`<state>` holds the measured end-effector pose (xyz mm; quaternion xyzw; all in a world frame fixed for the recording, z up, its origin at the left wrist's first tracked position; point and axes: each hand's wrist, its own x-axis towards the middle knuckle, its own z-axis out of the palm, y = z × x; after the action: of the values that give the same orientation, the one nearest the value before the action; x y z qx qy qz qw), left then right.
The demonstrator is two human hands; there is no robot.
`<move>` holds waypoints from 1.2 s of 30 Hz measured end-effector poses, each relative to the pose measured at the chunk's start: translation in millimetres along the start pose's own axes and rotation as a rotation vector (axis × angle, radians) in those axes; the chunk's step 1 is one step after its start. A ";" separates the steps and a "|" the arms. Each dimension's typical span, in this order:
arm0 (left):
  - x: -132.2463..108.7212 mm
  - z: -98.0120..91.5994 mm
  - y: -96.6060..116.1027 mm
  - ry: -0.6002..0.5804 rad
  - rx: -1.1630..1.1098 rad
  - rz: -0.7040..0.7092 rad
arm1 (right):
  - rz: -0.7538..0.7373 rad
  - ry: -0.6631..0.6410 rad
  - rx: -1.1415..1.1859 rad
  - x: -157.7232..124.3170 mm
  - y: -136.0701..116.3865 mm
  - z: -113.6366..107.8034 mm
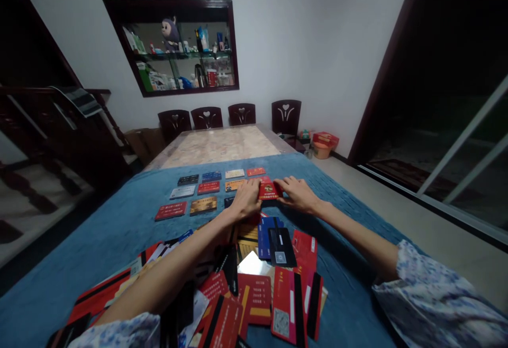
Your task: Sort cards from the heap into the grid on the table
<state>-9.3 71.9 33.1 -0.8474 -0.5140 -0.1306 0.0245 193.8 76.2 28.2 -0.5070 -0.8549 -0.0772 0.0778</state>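
Observation:
My left hand [248, 198] and my right hand [297, 193] close on the two side edges of a red card [269, 189] with yellow print, above the blue cloth. Just behind it, another red card's edge shows in part. To the left and beyond lie rows of cards, among them a gold card [203, 205], a dark red card [170, 211] and a white card [182, 192]. A dark blue card lies partly hidden behind my left hand. Nearer me spreads a loose pile with a black card [282, 247] and a red card [289, 305] with a black stripe. My left forearm covers part of this pile.
The blue cloth [115, 199] covers the near part of a long table; its marble-like top [222, 144] shows beyond. Several dark chairs [286, 116] stand at the far end. An orange bin [322, 149] sits on the floor to the right, and a railing [43, 120] runs at left.

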 end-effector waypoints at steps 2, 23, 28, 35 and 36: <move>5.1 0.7 -4.8 -0.008 0.031 -0.017 | -0.014 -0.021 -0.011 8.9 3.2 -0.8; 56.5 10.4 -31.4 -0.136 0.158 -0.136 | -0.016 -0.252 0.018 92.5 22.4 8.1; 66.5 16.3 -38.0 -0.175 0.134 -0.137 | 0.015 -0.303 0.012 106.0 21.2 12.2; 73.8 17.8 -40.8 -0.254 0.162 -0.145 | 0.023 -0.344 0.027 114.8 21.9 17.1; 74.9 17.4 -40.5 -0.267 0.167 -0.150 | 0.020 -0.349 0.029 115.7 22.1 17.4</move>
<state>-8.6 158.9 31.0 -0.8116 -0.5835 0.0249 0.0162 157.5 189.3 36.9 -0.5202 -0.8513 0.0251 -0.0635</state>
